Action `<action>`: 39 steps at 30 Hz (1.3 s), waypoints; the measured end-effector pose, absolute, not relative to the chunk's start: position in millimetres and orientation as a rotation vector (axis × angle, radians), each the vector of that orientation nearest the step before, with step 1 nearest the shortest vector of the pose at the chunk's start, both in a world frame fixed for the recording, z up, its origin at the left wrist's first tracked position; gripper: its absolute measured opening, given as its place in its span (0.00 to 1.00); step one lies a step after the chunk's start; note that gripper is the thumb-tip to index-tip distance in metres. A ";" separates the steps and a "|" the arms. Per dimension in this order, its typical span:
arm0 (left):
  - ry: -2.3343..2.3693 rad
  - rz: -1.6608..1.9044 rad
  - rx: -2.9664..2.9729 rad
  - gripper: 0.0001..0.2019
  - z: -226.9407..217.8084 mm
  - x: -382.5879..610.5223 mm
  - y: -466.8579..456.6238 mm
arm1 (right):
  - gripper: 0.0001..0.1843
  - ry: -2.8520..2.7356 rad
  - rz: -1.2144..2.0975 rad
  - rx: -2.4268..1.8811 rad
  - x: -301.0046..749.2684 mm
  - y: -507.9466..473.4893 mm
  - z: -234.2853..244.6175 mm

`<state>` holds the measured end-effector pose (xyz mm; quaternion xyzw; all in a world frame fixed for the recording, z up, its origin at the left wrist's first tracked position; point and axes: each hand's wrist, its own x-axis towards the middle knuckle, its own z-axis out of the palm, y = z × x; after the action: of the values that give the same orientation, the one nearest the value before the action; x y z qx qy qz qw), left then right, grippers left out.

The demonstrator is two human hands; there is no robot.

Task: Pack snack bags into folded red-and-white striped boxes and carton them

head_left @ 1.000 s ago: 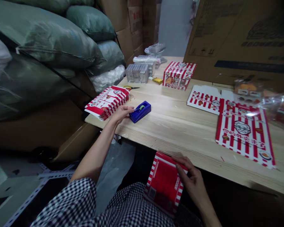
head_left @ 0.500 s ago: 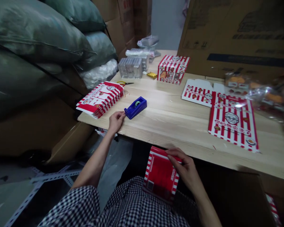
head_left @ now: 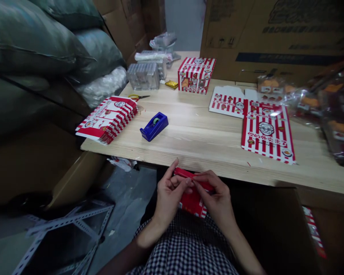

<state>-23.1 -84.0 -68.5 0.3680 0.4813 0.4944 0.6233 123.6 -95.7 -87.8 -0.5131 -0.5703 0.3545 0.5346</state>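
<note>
- The landmark is a blue tape dispenser point(head_left: 154, 126) resting on the wooden table point(head_left: 195, 143), with no hand on it
- The red carton point(head_left: 189, 204) is on the near side of the tape dispenser and somewhat to its right, held off the table's front edge above the person's lap
- The left hand point(head_left: 170, 191) is closed on the carton's upper edge, thumb and bent fingers meeting there while the forefinger sticks up, straight
- The right hand point(head_left: 213, 191) pinches that same edge between thumb and fingers, its tips almost meeting the left thumb
- The step in hand looks like fingertip work along the edge, perhaps pressing or fastening it; whether a strip of tape lies under the fingers cannot be told
- The next move seems to call for an even pinch from both sides, with the edge kept flat and the thin card uncreased
- Left of the tape dispenser lies a stack of striped cartons point(head_left: 109, 118); beyond it, slightly left, are yellow-handled scissors point(head_left: 137, 97)
- Beyond the tape dispenser to the right stands a made-up striped box point(head_left: 196, 75); well to its right lies a flat striped sheet point(head_left: 267, 133)
</note>
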 end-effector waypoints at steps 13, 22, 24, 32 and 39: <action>1.121 1.068 0.775 0.43 -93.4 -24.1 -70.2 | 0.23 -1.593 0.769 -1.179 126.5 -99.3 -100.5; 1.176 0.842 1.839 0.28 -59.4 -71.5 -37.4 | 0.25 -1.645 0.788 -1.123 137.8 -112.1 -72.6; 0.984 0.708 1.908 0.18 -45.7 -75.3 -34.4 | 0.25 -1.678 0.783 -1.119 140.3 -115.9 -63.6; 0.719 0.758 2.239 0.16 -11.9 -71.9 -57.2 | 0.23 -1.491 0.944 -1.316 179.3 -144.5 -46.0; 0.569 1.224 2.644 0.25 -32.3 -59.0 -91.2 | 0.33 -0.676 1.321 -1.153 194.5 -176.3 -60.7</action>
<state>-59.0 -91.2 -32.3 0.8873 0.1908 0.4109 0.0864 194.5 -176.3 -60.7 -0.4953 -0.2904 0.5676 0.5901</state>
